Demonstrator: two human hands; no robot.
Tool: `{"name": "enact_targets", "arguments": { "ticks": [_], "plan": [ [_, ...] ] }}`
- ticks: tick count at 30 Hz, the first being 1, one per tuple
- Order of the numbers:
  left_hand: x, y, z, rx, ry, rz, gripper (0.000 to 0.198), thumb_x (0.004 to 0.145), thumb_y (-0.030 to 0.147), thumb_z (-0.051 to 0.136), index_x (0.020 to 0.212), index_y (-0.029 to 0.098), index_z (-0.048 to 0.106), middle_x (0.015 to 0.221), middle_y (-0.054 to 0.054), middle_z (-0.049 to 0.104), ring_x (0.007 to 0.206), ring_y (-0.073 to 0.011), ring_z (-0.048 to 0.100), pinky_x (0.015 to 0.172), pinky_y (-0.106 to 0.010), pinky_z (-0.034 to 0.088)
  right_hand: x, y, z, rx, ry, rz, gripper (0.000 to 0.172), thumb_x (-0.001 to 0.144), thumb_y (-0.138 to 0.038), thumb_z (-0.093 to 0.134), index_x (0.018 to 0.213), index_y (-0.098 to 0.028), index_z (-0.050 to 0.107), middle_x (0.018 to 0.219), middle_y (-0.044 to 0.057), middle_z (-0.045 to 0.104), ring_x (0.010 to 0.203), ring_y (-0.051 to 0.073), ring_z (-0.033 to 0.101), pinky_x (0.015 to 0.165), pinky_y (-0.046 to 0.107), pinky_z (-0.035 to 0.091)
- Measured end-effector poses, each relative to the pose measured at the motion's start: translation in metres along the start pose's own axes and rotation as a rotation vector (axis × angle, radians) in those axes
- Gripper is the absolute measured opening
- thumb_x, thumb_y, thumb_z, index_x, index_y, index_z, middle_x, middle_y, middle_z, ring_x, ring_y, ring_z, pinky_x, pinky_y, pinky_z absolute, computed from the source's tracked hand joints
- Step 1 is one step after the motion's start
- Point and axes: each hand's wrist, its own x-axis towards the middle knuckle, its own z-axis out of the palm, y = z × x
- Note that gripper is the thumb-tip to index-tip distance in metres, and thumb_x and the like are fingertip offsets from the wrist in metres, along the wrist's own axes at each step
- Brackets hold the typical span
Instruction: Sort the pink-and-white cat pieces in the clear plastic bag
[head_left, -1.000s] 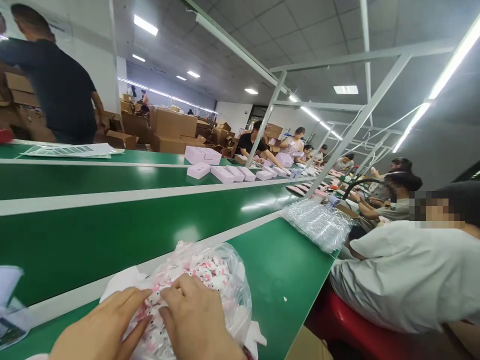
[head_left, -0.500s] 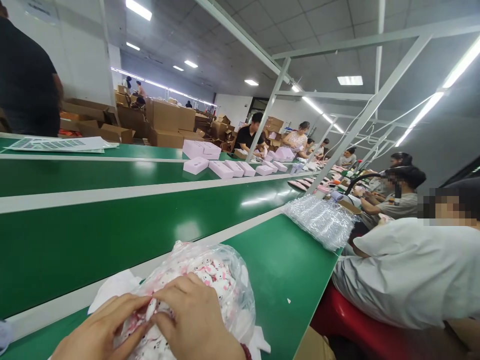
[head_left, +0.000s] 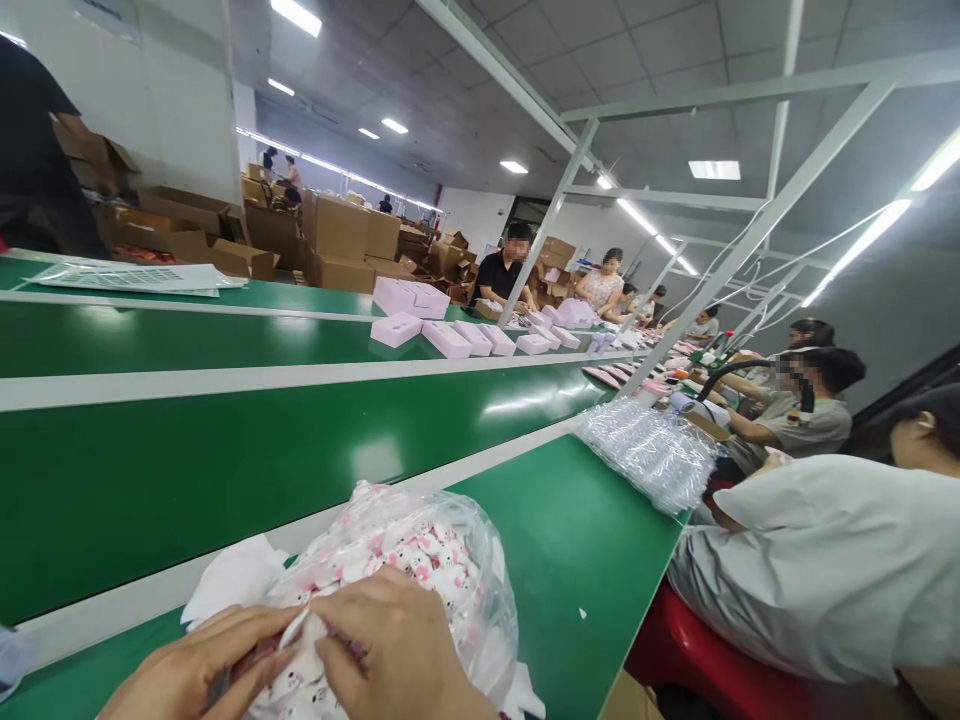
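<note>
A clear plastic bag (head_left: 442, 560) full of small white and pink pieces lies on the green worktop (head_left: 585, 560) right in front of me. My left hand (head_left: 202, 670) and my right hand (head_left: 390, 650) meet at the bag's near side, fingertips pinching one small white and pink piece between them. White paper (head_left: 232, 580) pokes out from under the bag on the left.
A green conveyor belt (head_left: 225, 470) runs past behind the bag. Pink boxes (head_left: 450, 335) sit on the far belt. A heap of clear plastic (head_left: 649, 450) lies further along the worktop. A person in a white shirt (head_left: 825, 570) sits close on my right; other people work beyond. Cardboard boxes (head_left: 337, 240) stack up behind.
The camera has swung slightly, and my hands have slid a little lower in view. My fingertips have closed together on a small piece at the bag. The person at the far left has moved further out of view.
</note>
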Motion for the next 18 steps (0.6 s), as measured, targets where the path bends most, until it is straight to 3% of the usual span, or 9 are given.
{"name": "enact_targets", "arguments": {
  "ticks": [3, 5, 7, 10, 12, 14, 16, 18],
  "plan": [
    [0.011, 0.024, -0.002, 0.053, 0.055, 0.014, 0.052, 0.085, 0.066, 0.054, 0.117, 0.029, 0.072, 0.1, -0.005, 0.074, 0.102, -0.0269, 0.069, 0.082, -0.029, 0.061, 0.002, 0.0, -0.013, -0.091, -0.026, 0.025, 0.022, 0.084, -0.025, 0.077, 0.105, -0.026, 0.07, 0.104, -0.006, 0.075, 0.094, 0.021, 0.066, 0.086, 0.033, 0.05],
    [0.012, 0.028, -0.001, 0.095, 0.043, 0.022, 0.053, 0.086, 0.064, 0.053, 0.122, 0.029, 0.069, 0.105, -0.005, 0.073, 0.104, -0.0268, 0.068, 0.082, -0.03, 0.061, 0.006, 0.001, -0.021, -0.185, 0.034, 0.036, 0.017, 0.089, -0.024, 0.073, 0.106, -0.027, 0.069, 0.103, -0.006, 0.074, 0.093, 0.02, 0.064, 0.079, 0.032, 0.05],
    [0.008, 0.021, -0.001, 0.155, 0.015, 0.036, 0.053, 0.088, 0.061, 0.052, 0.126, 0.029, 0.067, 0.112, -0.004, 0.072, 0.107, -0.0264, 0.068, 0.08, -0.029, 0.061, 0.013, 0.001, -0.024, -0.292, 0.094, 0.012, 0.014, 0.093, -0.02, 0.069, 0.106, -0.026, 0.068, 0.105, -0.005, 0.072, 0.094, 0.019, 0.061, 0.074, 0.031, 0.05],
    [0.002, 0.005, -0.001, 0.27, -0.013, 0.117, 0.05, 0.093, 0.055, 0.044, 0.132, 0.031, 0.063, 0.125, 0.001, 0.067, 0.111, -0.0232, 0.066, 0.074, -0.028, 0.062, 0.027, 0.002, -0.02, -0.406, 0.097, -0.016, 0.018, 0.084, -0.018, 0.078, 0.099, -0.02, 0.068, 0.111, 0.0, 0.069, 0.097, 0.023, 0.058, 0.071, 0.034, 0.049],
    [0.002, -0.003, -0.002, 0.328, -0.023, 0.155, 0.051, 0.096, 0.053, 0.034, 0.139, 0.036, 0.056, 0.138, 0.009, 0.057, 0.112, -0.0195, 0.066, 0.071, -0.029, 0.062, 0.035, 0.003, -0.016, -0.425, 0.084, -0.018, 0.015, 0.08, -0.014, 0.08, 0.09, -0.018, 0.069, 0.106, 0.003, 0.068, 0.094, 0.024, 0.057, 0.066, 0.034, 0.047],
    [0.006, -0.007, -0.003, 0.336, -0.151, 0.087, 0.052, 0.097, 0.058, 0.028, 0.143, 0.044, 0.048, 0.152, 0.016, 0.038, 0.103, -0.0152, 0.069, 0.067, -0.028, 0.062, 0.039, 0.005, -0.014, -0.424, 0.076, -0.036, 0.009, 0.084, -0.016, 0.077, 0.085, -0.018, 0.069, 0.1, 0.003, 0.068, 0.09, 0.022, 0.057, 0.065, 0.034, 0.046],
    [0.011, -0.01, -0.003, 0.301, -0.301, -0.001, 0.05, 0.095, 0.068, 0.031, 0.14, 0.053, 0.046, 0.156, 0.021, 0.025, 0.093, -0.011, 0.07, 0.062, -0.022, 0.06, 0.037, 0.006, -0.015, -0.409, 0.071, -0.063, 0.01, 0.091, -0.023, 0.074, 0.083, -0.019, 0.069, 0.096, 0.0, 0.068, 0.088, 0.019, 0.057, 0.068, 0.032, 0.046],
    [0.013, -0.013, -0.002, 0.321, -0.253, 0.064, 0.046, 0.093, 0.07, 0.042, 0.137, 0.056, 0.049, 0.157, 0.021, 0.026, 0.095, -0.0086, 0.069, 0.054, -0.016, 0.055, 0.031, 0.007, -0.017, -0.377, 0.082, -0.082, 0.013, 0.092, -0.03, 0.074, 0.085, -0.02, 0.07, 0.094, -0.003, 0.068, 0.089, 0.017, 0.056, 0.071, 0.03, 0.046]
  ]
}}
